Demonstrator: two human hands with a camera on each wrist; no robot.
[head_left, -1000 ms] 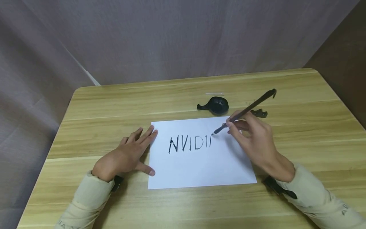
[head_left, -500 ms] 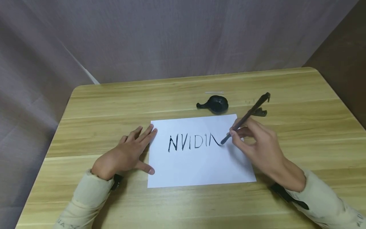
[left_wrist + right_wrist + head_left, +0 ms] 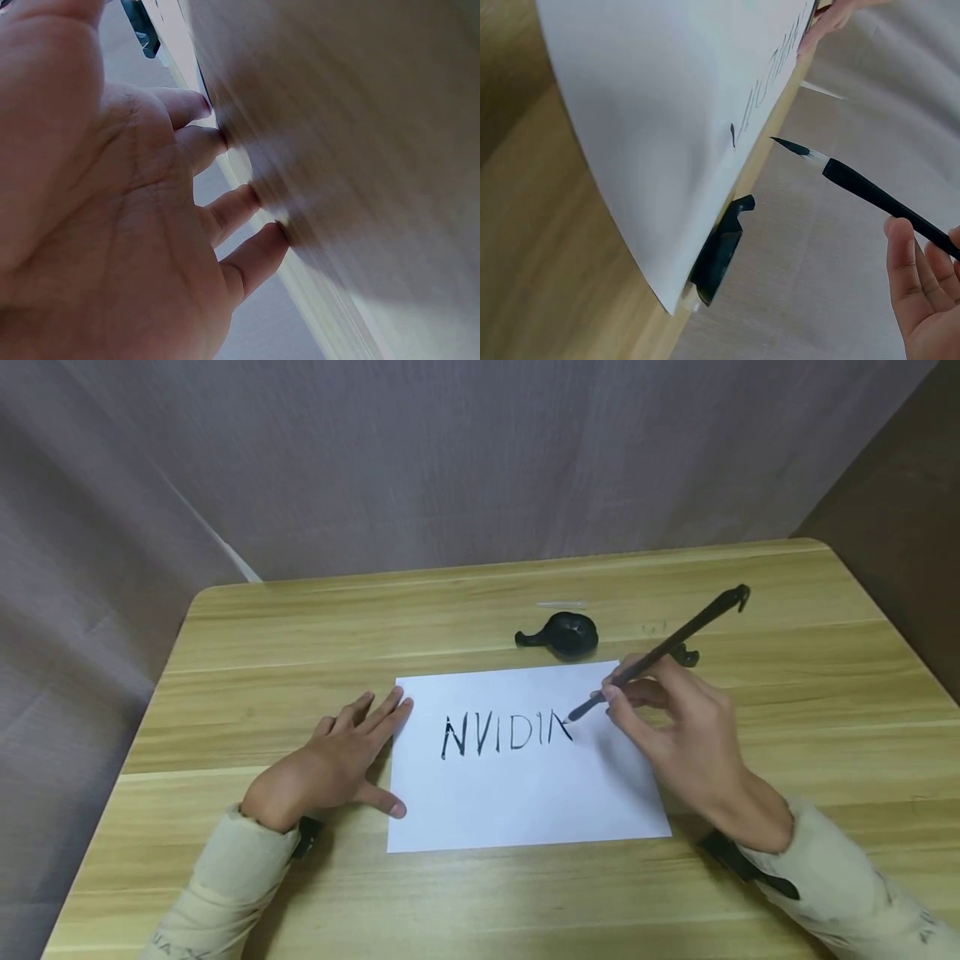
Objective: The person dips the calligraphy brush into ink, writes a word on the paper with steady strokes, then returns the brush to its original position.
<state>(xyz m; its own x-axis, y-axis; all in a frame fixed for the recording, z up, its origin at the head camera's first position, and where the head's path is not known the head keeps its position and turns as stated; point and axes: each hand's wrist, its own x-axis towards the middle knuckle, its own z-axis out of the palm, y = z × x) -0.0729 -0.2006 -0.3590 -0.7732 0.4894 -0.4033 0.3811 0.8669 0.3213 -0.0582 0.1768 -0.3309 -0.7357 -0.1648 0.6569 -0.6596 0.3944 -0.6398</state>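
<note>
A white sheet of paper [image 3: 525, 802] lies on the wooden table, bearing black brushed letters [image 3: 517, 732] that read NVIDI and a last letter like an A without a crossbar. My right hand [image 3: 686, 727] pinches a dark ink brush [image 3: 660, 650], its handle slanting up to the right. In the head view the tip is at the last letter's right stroke; the right wrist view shows the brush's [image 3: 862, 186] black tip apart from the paper. My left hand [image 3: 330, 777] rests spread at the sheet's left edge, with thumb and some fingertips on it. In the left wrist view its fingers [image 3: 255, 259] touch the surface.
Behind the paper stands a black ink dish [image 3: 572, 635] with a spout-like handle to the left. A thin clear strip [image 3: 562, 604] lies beyond it. A small dark object [image 3: 686, 655] is partly hidden behind the right hand. A grey curtain [image 3: 480, 460] hangs behind the table.
The brush drew the last letter's right stroke, moving down and right, then went back up and left to that stroke's middle. My left hand has stayed in place.
</note>
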